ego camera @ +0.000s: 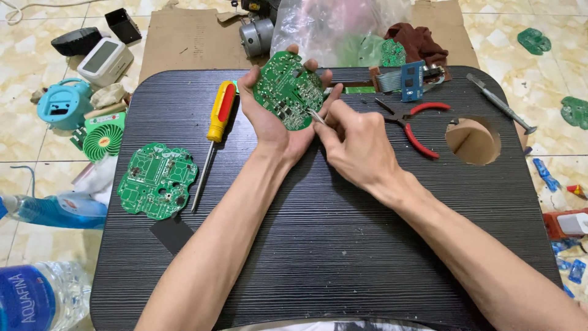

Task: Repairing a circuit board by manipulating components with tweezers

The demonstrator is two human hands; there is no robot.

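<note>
Black ribbed lap table (318,245): left of left hand (269,116), yellow-red screwdriver (217,122) and green circuit board (157,179); right of right hand (352,144), red-handled pliers (413,125), round cut-out (472,141)

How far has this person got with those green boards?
Already out of their housings: one green circuit board lies bare on the black tray table. In hand: the left hand holds a second round board while the right hand touches a thin metal tool to its edge. Untouched: the screwdriver and red pliers.
</note>
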